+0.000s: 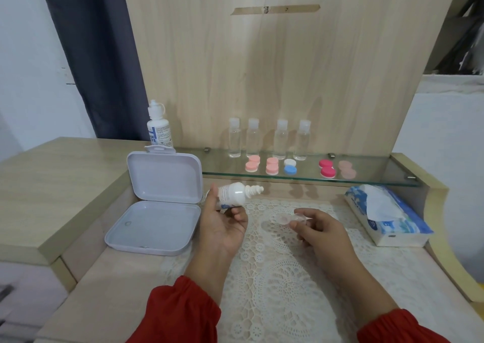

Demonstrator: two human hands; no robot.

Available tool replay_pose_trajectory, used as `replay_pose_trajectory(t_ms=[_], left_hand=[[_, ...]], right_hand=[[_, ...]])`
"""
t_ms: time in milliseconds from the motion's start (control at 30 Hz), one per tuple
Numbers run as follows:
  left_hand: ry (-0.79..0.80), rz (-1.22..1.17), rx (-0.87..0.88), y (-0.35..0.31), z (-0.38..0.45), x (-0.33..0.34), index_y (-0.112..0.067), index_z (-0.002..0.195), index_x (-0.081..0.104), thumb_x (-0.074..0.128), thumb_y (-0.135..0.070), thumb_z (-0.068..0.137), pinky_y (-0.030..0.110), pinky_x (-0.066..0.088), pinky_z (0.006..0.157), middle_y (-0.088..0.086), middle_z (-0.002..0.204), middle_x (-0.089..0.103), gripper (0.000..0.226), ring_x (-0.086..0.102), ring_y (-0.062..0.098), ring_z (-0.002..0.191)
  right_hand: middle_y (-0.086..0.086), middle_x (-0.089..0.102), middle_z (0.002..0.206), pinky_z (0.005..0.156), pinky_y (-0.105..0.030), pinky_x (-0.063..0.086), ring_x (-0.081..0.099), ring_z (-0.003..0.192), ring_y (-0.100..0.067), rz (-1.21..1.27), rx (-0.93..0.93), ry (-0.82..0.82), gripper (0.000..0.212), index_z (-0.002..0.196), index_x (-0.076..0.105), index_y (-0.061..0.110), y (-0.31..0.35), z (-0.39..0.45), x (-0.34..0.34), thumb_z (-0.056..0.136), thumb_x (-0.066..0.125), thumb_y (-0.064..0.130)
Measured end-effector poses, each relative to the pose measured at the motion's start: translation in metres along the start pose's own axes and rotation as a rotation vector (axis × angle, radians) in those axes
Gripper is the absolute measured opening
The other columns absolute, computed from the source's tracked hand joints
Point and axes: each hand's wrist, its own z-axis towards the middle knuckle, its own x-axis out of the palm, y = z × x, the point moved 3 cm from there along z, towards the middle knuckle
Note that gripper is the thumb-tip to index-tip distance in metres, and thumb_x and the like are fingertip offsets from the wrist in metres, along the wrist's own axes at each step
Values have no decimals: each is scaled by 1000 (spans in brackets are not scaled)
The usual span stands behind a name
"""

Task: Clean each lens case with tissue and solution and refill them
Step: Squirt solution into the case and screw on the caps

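clear lens case (285, 219) blurred; bottle label (227, 193) unreadable.

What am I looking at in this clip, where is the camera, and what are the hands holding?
There is no machine here. A camera worn on a person's head looks down at their own hands. The left hand holds a small white solution bottle tipped sideways, its nozzle pointing right. The right hand pinches a clear lens case above a lace mat. An open white box sits at the left and a tissue pack at the right. On the glass shelf behind stand four clear bottles and five capped lens cases. A taller solution bottle stands behind the box.
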Motion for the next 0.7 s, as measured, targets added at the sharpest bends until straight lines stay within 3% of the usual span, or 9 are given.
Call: replay_pose_trajectory(t_ms=[167,433,700], left_hand=[[-4,112,-19,2,-3,2,-8,99,60,63,-47,86,14,30,34,2,63,55,41,45,6,42],[-15,345,77,6,-7,8,-9,95,59,66,-26,86,16,30,33,6,72,53,20,39,7,38],[-11,463,194,5,-8,11,-9,91,60,69,-20,84,17,29,33,3,60,57,16,39,8,36]], right_hand=[[-8,53,70,58,-18,50,58,59,-10,41,-11,-20,24,105,67,22,2,0,0,83,73,15],[-9,57,68,57,-22,50,59,59,-12,95,-26,-46,26,100,68,18,5,-1,0,77,77,12],[-10,57,68,58,-26,51,59,59,-14,117,-11,-33,25,99,68,15,4,0,2,76,77,9]])
